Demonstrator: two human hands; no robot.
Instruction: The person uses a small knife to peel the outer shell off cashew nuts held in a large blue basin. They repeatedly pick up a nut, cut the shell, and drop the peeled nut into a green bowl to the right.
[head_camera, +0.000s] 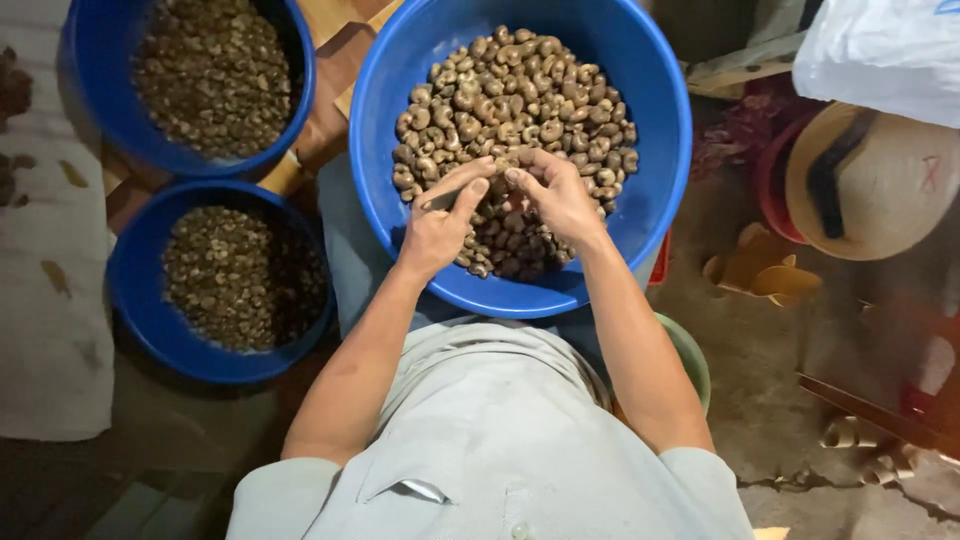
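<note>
**Three blue basins, two hands working over the cashews**

Three blue plastic basins are sitting in view. At the far left, the upper small basin and the lower small basin are each holding a layer of small brownish pieces, too fine to tell apart. Right of them, the large basin is resting on the person's lap, heaped with raw cashew nuts. The left hand is lying on the pile, its fingers curling narrowly around a slim dark tool. Just beside it, the right hand is pinching a single nut between thumb and fingertips, meeting the left hand's fingertips above the heap. Farther right, a pale woven hat is lying on the floor.
</note>
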